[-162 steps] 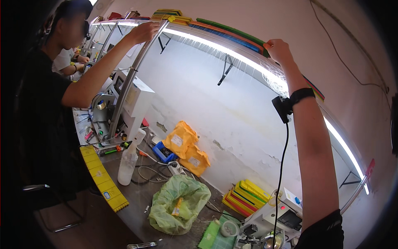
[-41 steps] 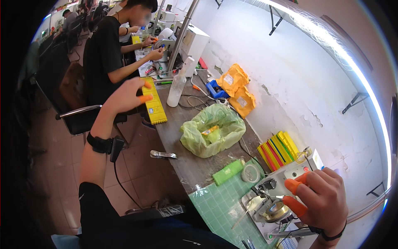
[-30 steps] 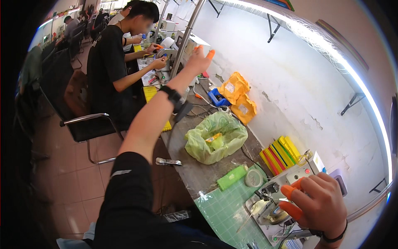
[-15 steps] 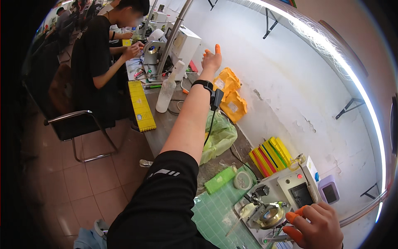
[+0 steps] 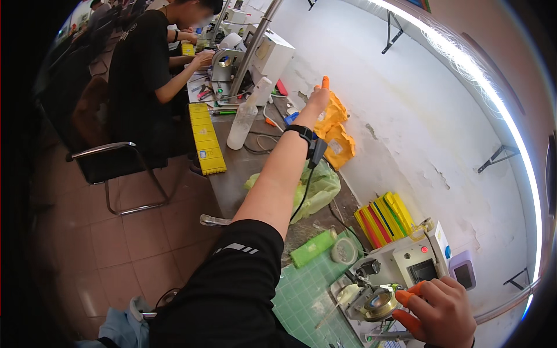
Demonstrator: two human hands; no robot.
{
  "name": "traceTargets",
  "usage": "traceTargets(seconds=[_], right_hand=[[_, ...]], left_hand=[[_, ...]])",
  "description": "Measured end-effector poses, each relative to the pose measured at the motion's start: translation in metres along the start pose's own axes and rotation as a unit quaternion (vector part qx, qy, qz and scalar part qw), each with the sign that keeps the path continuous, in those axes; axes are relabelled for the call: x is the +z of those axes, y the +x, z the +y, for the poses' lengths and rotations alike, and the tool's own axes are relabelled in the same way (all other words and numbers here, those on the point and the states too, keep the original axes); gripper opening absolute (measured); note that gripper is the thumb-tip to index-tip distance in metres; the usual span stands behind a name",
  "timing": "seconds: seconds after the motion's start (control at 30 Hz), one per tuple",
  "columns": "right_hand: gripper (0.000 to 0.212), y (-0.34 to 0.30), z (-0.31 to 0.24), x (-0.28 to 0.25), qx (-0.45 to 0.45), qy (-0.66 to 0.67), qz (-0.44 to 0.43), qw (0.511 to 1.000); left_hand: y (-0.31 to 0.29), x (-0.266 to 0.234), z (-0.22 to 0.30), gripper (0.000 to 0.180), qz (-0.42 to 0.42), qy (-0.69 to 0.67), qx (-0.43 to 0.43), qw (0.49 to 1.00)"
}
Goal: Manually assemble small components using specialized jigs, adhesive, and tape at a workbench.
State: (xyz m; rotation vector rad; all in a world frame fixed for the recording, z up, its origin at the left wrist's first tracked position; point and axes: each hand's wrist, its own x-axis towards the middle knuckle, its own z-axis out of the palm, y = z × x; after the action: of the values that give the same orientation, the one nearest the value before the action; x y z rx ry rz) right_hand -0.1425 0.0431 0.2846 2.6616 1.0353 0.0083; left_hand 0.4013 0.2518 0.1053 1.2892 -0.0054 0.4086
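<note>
While a pale, peeling wall [image 5: 418,139] is filling the upper right, a dark workbench [image 5: 235,180] is running below it, and a seated co-worker [image 5: 136,75] in black is leaning over the far end. Your left arm [image 5: 272,191] is spanning the bench, partly covering a light green plastic bag [image 5: 322,188]. Toward your right, a green cutting mat [image 5: 307,296] is spreading out under a pale machine [image 5: 400,264], whose red light is glowing. Beyond the bag, two orange packages [image 5: 338,148] are leaning against the wall. Your left hand [image 5: 318,100] is hovering in front of the upper one; one orange-covered finger is pointing up, and you cannot tell how the others are sitting. Your right hand [image 5: 442,310] is hanging just beside the machine's brass wheel [image 5: 380,303], contact unclear; its fingers are curling, with the orange-covered thumb and forefinger standing apart.
</note>
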Motion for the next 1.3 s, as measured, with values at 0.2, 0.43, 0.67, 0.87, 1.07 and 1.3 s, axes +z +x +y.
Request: traceTargets(seconds=[0.2, 0.43, 0.67, 0.87, 1.07, 1.3], right_hand=[[0.023, 0.023, 0.005, 0.008, -0.045, 0.017, 0.017, 0.999], [0.02, 0.027, 0.009, 0.026, -0.028, -0.039, 0.037, 0.998], [0.02, 0.028, 0.009, 0.023, -0.037, -0.04, 0.025, 0.998], [0.018, 0.023, 0.012, 0.022, -0.045, -0.045, 0.02, 0.998], [0.019, 0.022, 0.008, 0.019, -0.087, -0.045, 0.031, 0.995], [0.02, 0.027, 0.017, 0.018, -0.074, -0.046, 0.026, 0.996]], left_hand=[[0.039, 0.028, -0.017, 0.093, 0.022, -0.038, -0.021, 0.999], [-0.002, 0.113, 0.003, 0.093, -0.011, -0.162, -0.014, 0.987], [-0.043, 0.125, 0.02, 0.093, -0.037, -0.268, 0.0, 0.963], [-0.069, 0.133, 0.053, 0.092, -0.076, -0.314, 0.044, 0.945], [-0.001, 0.016, 0.013, 0.076, 0.057, -0.018, 0.004, 0.998], [-0.034, -0.069, 0.001, 0.064, 0.146, -0.131, 0.007, 0.981]])
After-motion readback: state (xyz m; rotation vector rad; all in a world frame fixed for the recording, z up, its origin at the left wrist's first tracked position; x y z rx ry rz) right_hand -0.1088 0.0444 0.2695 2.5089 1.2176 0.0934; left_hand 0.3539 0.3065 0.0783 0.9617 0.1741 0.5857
